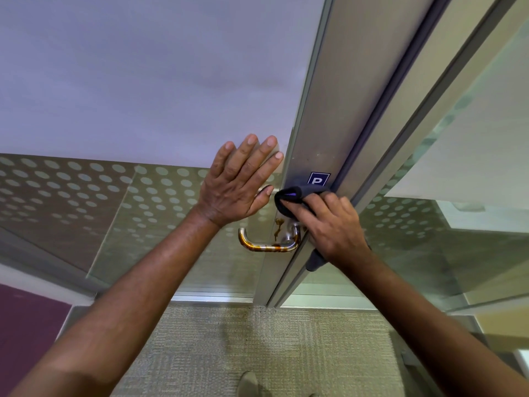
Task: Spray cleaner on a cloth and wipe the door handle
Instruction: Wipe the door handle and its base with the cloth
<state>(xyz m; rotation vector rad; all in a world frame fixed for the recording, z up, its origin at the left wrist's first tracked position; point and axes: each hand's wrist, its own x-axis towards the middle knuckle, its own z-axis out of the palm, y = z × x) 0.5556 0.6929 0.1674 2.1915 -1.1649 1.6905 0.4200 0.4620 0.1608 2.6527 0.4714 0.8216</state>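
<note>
A metal lever door handle (266, 246) with brown stains juts left from the door's aluminium stile (315, 133). Brown drips mark the stile just above the handle's base. My right hand (335, 224) is closed on a dark grey cloth (292, 197) and presses it against the stile just above the handle's base; a tail of cloth hangs below my wrist. My left hand (243, 181) lies flat, fingers spread, on the glass door panel (143, 81) above and left of the handle. No spray bottle is in view.
A blue sticker with a white letter (318, 179) sits on the stile above the cloth. A frosted dot band crosses the glass (71, 190). A second glass panel and frame (458, 138) stand to the right. Carpet (257, 339) and my shoe tip (252, 383) are below.
</note>
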